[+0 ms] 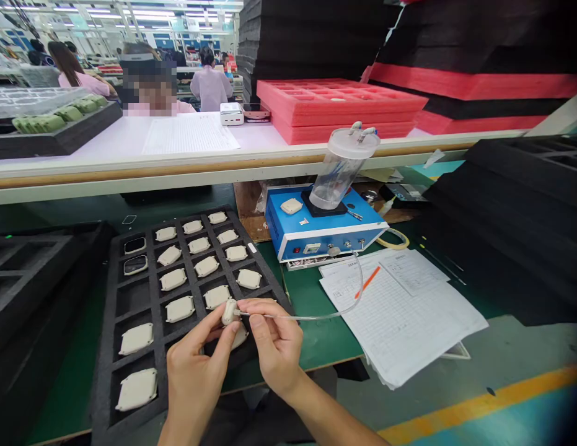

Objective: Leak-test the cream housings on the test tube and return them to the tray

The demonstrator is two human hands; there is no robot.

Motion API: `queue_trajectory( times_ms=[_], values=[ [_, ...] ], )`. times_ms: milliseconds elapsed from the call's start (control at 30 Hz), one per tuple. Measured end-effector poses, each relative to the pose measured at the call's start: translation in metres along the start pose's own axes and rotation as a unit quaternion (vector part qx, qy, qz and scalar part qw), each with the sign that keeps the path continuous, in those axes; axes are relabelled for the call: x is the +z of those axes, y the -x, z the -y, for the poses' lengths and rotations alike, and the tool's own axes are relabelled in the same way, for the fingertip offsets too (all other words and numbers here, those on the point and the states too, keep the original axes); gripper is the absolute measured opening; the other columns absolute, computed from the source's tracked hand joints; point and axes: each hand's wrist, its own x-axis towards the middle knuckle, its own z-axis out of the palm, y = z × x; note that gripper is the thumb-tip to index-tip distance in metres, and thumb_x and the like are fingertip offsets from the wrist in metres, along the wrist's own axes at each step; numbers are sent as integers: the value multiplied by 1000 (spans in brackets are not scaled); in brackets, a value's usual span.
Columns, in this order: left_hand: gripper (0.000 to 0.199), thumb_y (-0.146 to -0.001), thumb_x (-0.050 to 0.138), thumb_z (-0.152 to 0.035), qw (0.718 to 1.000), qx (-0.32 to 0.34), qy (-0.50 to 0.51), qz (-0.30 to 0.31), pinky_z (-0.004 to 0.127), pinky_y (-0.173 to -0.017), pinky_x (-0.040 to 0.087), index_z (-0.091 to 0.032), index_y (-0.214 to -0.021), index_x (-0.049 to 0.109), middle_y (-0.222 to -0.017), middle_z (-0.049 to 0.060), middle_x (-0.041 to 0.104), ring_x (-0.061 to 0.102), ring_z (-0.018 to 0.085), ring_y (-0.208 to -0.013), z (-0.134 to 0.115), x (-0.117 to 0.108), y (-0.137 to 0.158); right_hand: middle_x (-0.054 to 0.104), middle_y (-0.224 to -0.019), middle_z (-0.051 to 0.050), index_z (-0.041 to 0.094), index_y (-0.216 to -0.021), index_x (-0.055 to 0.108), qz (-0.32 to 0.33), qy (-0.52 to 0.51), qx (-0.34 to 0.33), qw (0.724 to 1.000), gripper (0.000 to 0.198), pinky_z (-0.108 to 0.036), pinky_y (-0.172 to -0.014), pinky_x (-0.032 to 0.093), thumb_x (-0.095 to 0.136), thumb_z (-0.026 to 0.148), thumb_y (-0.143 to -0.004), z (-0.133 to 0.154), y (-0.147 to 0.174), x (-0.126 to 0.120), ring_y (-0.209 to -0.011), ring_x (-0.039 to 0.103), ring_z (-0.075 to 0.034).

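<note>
Nothing legible. Blue box [330, 227]: front-panel markings too small to read. Loose paper sheets [409, 310], right of box and nearer: print and ruled grid, characters unreadable. Shelf paper [190, 134], beyond box to the left: fine entries, likewise unreadable.

Clock from view centre. Tray [112, 322], 8 o'clock: black foam, matt, grainy. Casings [179, 308] in it: cream, look plastic, smooth, matt. Framed pieces [136, 265], 9 o'clock: dark glossy faces. Hose [361, 282], 4 o'clock: clear plastic, shiny. Cylinder [337, 176], 2 o'clock: clear plastic, glossy. Blue box [316, 229], 3 o'clock: smooth, painted, looks metal. Sheets [409, 322], 4 o'clock: matt paper. Red trays [334, 116], 1 o'clock: matt foam. Shelf strip [176, 169], 10 o'clock: looks wood.
</note>
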Motion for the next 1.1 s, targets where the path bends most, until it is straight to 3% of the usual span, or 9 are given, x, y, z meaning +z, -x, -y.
queue_trajectory(
  times_ms=[367, 633, 767, 833, 900, 967, 1000, 1100],
  values=[
    [34, -79, 82, -39, 1000, 3, -10, -1, 25, -67, 68, -21, -107, 86, -94, 5, 86, 84, 24, -75, 3, -2, 0, 82, -99, -7, 25, -106, 77, 2, -7, 0, 1000, 18, -36, -86, 67, 60, 20, -103, -1, 2, -1, -96, 79, -22],
    [31, -89, 73, -35, 997, 34, -63, 38, 30, -76, 68, -20, -113, 84, -100, 6, 86, 83, 23, -78, 4, -4, 2, 82, -102, -7, 24, -107, 79, 3, -16, 23, 1000, 18, -35, -87, 67, 61, 21, -104, 0, 6, -3, -97, 80, -21],
    [35, -99, 55, -29, 969, 82, -220, 81, 39, -96, 62, -21, -121, 80, -120, 9, 82, 79, 28, -107, -1, -49, -30, 83, -105, -7, 23, -108, 78, -12, -11, 63, 998, 16, -36, -89, 67, 62, 24, -105, -4, 18, -8, -98, 80, -21],
    [38, -99, 49, -27, 936, 86, -332, 76, 45, -101, 58, -20, -125, 76, -124, 13, 80, 74, 32, -114, 0, -84, -56, 82, -104, -7, 22, -108, 77, -20, -20, 79, 996, 15, -38, -87, 68, 63, 26, -105, -5, 21, -9, -98, 81, -22],
    [39, -99, 47, -26, 900, 73, -410, 128, 47, -101, 56, -21, -124, 75, -120, 12, 80, 72, 34, -115, 5, -115, -83, 82, -102, -7, 21, -107, 77, -17, -21, 91, 995, 16, -39, -86, 68, 64, 28, -105, -4, 24, -9, -96, 81, -22],
    [37, -96, 48, -21, 877, 57, -406, 250, 41, -99, 55, -21, -116, 78, -116, 10, 81, 73, 30, -111, 12, -134, -105, 82, -101, -7, 20, -106, 78, -10, -8, 95, 995, 15, -39, -85, 68, 66, 28, -104, -2, 25, -10, -94, 81, -22],
    [35, -93, 51, -18, 871, 55, -401, 278, 37, -98, 55, -22, -111, 80, -113, 8, 82, 74, 28, -108, 15, -139, -113, 82, -101, -7, 20, -105, 79, -7, 0, 95, 995, 15, -38, -85, 68, 67, 28, -103, -1, 24, -10, -93, 81, -22],
    [40, -88, 57, -16, 870, 53, -403, 278, 30, -100, 55, -24, -120, 79, -123, 4, 81, 75, 24, -112, 24, -144, -132, 82, -100, -7, 19, -104, 80, -8, 13, 94, 995, 15, -37, -84, 67, 68, 29, -103, 1, 24, -10, -92, 81, -21]
  ],
)
